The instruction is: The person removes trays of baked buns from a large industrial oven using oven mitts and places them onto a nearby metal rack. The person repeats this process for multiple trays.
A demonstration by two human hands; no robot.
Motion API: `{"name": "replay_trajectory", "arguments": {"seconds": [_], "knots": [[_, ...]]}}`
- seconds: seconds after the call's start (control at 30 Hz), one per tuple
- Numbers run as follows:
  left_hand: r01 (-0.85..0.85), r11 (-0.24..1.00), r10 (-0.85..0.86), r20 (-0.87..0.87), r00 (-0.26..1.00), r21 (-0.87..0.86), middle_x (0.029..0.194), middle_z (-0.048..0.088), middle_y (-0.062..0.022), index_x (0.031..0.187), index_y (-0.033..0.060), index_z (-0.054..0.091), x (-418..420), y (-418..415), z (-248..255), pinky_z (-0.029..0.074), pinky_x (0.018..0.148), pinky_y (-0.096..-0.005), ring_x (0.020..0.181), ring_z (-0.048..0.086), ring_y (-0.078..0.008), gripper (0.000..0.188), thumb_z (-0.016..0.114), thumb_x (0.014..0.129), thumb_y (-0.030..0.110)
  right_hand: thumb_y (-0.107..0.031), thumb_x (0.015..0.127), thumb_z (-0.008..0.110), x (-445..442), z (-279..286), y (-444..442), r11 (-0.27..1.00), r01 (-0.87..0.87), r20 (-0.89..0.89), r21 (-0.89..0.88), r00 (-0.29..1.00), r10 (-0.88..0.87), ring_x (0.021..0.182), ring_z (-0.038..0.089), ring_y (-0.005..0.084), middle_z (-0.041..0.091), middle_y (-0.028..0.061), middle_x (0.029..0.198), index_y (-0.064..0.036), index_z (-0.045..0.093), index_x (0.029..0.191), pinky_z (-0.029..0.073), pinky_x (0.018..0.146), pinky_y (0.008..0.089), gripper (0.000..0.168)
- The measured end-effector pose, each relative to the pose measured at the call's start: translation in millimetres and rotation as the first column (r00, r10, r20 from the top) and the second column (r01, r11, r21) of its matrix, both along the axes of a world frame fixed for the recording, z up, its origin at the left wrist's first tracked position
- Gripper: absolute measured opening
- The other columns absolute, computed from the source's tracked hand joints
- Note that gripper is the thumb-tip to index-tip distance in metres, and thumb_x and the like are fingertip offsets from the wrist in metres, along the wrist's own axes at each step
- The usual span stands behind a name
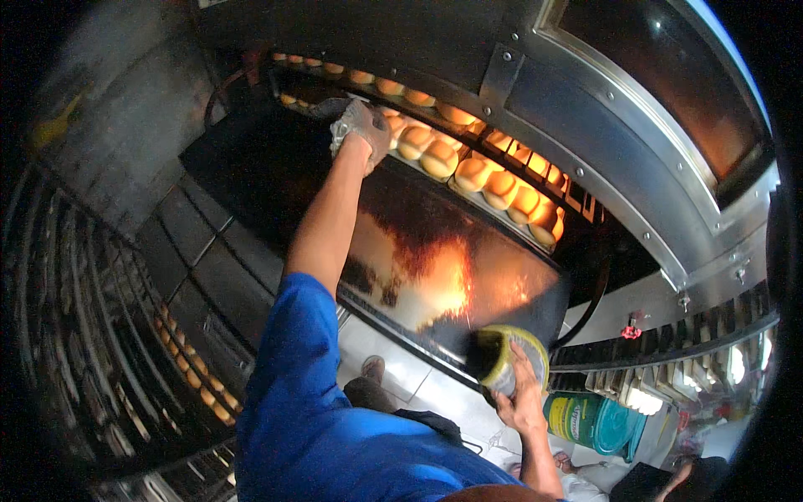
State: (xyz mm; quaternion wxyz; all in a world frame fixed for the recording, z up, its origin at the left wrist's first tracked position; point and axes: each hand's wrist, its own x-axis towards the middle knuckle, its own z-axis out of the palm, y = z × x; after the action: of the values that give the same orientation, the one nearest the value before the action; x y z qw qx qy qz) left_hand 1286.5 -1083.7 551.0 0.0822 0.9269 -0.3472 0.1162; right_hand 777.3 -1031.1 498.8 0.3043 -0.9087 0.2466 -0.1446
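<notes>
Rows of golden bread rolls (439, 158) sit on baking trays in the lit mouth of a deck oven (552, 144). The oven's door (408, 263) hangs lowered in front of me, its metal reflecting the orange glow. My left hand (364, 135) reaches over it to the rolls at the tray's front edge. Grey cloth or glove material and clear plastic cover part of that hand; whether its fingers grip anything is hidden. My right hand (522, 395) holds a round tub (511, 361) with a yellow rim, tilted above the door's lower edge. The tub's contents are too dark to make out.
At the left stands a tall metal rack (94, 301) with more rolls (194, 370) on one level. Stacked trays (665, 370), a green bucket (583, 419) and a red valve handle (630, 331) are to the right. Another person's arm (677, 480) shows at lower right.
</notes>
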Motion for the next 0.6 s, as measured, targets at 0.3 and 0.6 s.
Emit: {"name": "replay_trajectory", "arguments": {"seconds": [0.3,0.6], "knots": [[-0.039,0.673,-0.449,0.450,0.772,0.739,0.130,0.059,-0.0140,0.128,0.0050,0.061,56.1,-44.2,-10.6,0.039,0.093,-0.0578,0.117,0.054,-0.0349,0.040,0.044,0.098,0.025,-0.026,0.075,0.065,10.2,-2.0,8.3,0.942,0.272,-0.033,0.198,0.962,-0.271,0.130,0.046,0.0449,0.051,0.0286,0.136,0.003,0.050,0.134,0.034,0.110,0.0464,0.067],[0.284,0.930,-0.309,0.076,0.948,0.235,0.127,0.058,-0.0135,0.128,0.0055,0.055,-5.6,18.5,30.9,0.043,0.100,-0.0395,0.117,0.056,-0.0287,0.047,0.041,0.095,0.036,-0.027,0.081,0.067,2.6,-10.2,4.1,0.925,0.265,0.032,0.271,0.958,-0.284,0.122,0.053,0.0401,0.057,0.0266,0.126,0.006,0.047,0.133,0.037,0.106,0.0434,0.065]]}}
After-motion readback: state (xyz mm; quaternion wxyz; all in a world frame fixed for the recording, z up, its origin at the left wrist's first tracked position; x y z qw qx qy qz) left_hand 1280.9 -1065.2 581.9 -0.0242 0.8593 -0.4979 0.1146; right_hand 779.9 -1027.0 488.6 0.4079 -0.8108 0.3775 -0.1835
